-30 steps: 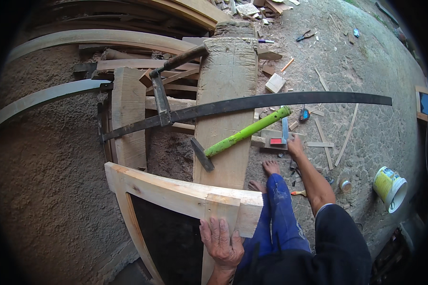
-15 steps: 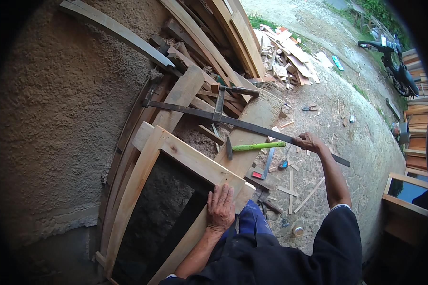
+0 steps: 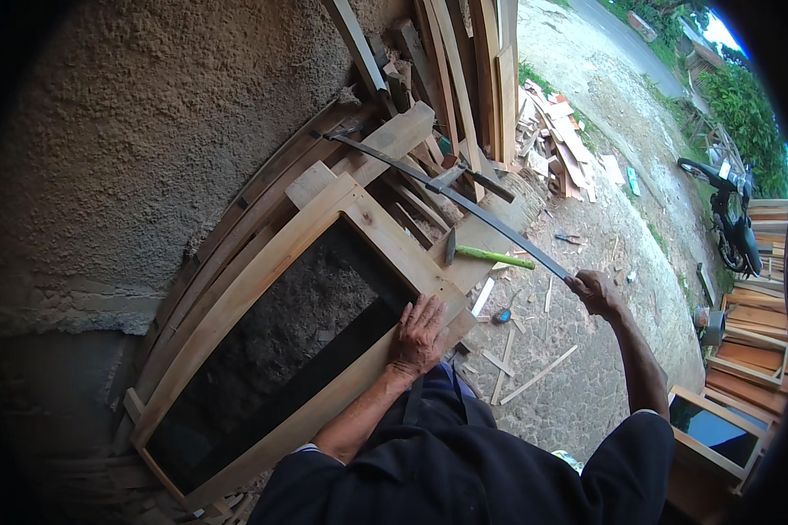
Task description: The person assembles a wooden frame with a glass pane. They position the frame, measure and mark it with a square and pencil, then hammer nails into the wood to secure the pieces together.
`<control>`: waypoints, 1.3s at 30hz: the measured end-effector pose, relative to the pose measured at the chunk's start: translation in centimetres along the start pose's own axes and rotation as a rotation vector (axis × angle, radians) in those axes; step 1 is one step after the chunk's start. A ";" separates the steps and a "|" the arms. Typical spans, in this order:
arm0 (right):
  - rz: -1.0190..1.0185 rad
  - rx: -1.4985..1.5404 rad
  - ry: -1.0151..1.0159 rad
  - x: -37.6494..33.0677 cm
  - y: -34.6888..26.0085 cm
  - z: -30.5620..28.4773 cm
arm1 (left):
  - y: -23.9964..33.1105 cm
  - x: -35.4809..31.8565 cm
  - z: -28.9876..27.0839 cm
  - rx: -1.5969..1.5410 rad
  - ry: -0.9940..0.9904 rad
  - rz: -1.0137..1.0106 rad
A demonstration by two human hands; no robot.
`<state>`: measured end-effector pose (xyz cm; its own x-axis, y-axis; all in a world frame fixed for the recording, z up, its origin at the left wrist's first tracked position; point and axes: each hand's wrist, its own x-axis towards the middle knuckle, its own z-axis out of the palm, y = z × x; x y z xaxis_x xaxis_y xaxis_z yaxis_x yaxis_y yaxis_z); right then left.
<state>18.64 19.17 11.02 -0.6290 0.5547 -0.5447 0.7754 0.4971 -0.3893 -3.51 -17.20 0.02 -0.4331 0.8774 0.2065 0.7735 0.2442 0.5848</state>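
Note:
My right hand (image 3: 597,294) is closed round the near end of the steel bar of a long bar clamp (image 3: 503,229). The bar slants away to the far left, with its sliding jaw and dark screw handle (image 3: 488,185) on the far side. My left hand (image 3: 418,337) lies flat, fingers stretched, on the near right corner of a wooden window frame (image 3: 381,234). Dark glass (image 3: 302,289) fills the frame. Beyond that corner a hammer (image 3: 492,256) with a bright green handle rests on a thick board (image 3: 474,234), under the clamp's bar.
A rough wall (image 3: 193,114) rises at the left, with long planks (image 3: 486,79) leaning farther back. Wood offcuts (image 3: 562,144) are heaped beyond. Pliers (image 3: 569,239), a blue tape measure (image 3: 502,316) and thin strips lie on the ground. A motorcycle (image 3: 731,214) stands at the far right.
The view has turned and shifted. The clamp's bar now slants more steeply, and my right hand sits nearer its end. My left hand stays on the frame's corner.

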 end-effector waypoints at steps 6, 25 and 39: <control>-0.038 -0.238 0.408 -5.5 -5.4 7.4 | -0.9 7.6 1.4 -1.282 0.142 -0.572; -0.099 0.198 0.659 -20.9 -6.5 25.6 | -3.9 12.0 -5.0 -1.783 0.188 -0.768; 0.014 0.453 -0.198 -21.2 -5.4 25.7 | 4.1 -2.0 -0.6 -1.732 0.132 -0.994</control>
<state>29.19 -12.43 5.57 -0.6302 0.3998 -0.6655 0.7570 0.1262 -0.6411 0.26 -18.23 2.51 -0.4369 0.6622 -0.6088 -0.8637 -0.1198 0.4895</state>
